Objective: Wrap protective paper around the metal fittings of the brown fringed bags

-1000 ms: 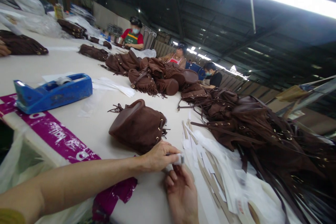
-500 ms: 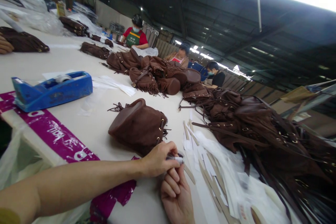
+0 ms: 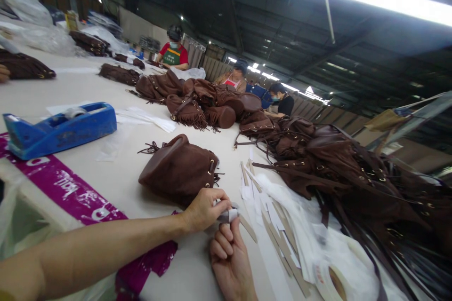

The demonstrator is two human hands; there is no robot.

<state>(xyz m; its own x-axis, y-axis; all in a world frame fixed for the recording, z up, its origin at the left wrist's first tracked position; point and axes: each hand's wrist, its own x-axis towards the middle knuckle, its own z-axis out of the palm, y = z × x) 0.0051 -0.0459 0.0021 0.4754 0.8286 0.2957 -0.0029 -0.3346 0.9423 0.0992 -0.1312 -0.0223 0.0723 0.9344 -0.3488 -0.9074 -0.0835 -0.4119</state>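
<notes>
Near the table's front, my left hand is closed, pinching a small grey piece with a white band; its exact kind is too small to tell. Just below, palm up and fingers curled, my right hand has its fingertips at the white band. Behind my left hand lies a dark brown drawstring bag on its side, with brass-coloured eyelets and fringed ends. My left fingers partly hide the small piece.
A blue tape dispenser stands at the left, behind a purple strip on the table edge. Brown bags heap at the right. Paper strips and a tape roll lie nearer. Co-workers sit farther back.
The view has swung slightly to the right, so the things appear farther left. My hands stay together, and more of the white band shows between them.
</notes>
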